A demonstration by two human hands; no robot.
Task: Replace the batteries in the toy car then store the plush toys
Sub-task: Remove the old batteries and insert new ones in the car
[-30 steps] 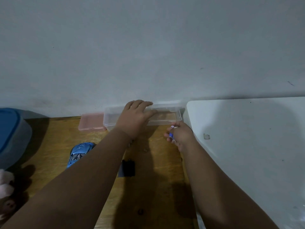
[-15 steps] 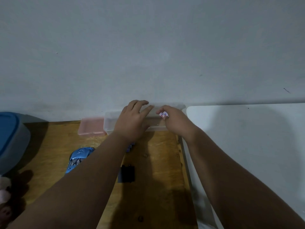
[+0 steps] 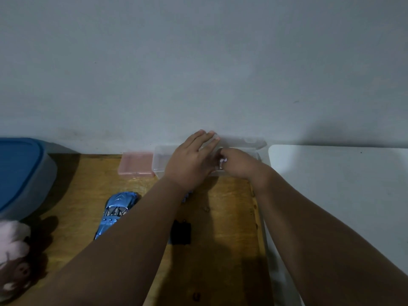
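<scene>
The shiny blue toy car point(image 3: 117, 212) lies on the brown wooden bench point(image 3: 225, 217), left of the middle of the picture. Beside it is a small black cover point(image 3: 181, 233). Higher up, the right hand point(image 3: 237, 163) pinches a small battery point(image 3: 221, 161) over the clear plastic box point(image 3: 160, 161). The left hand point(image 3: 189, 164) lies flat and open on that box. A pink plush toy point(image 3: 13, 252) sits at the lower left.

head cam | looks forward-down | near wooden table point(image 3: 231, 250) | wall point(image 3: 198, 62) fills top
</scene>
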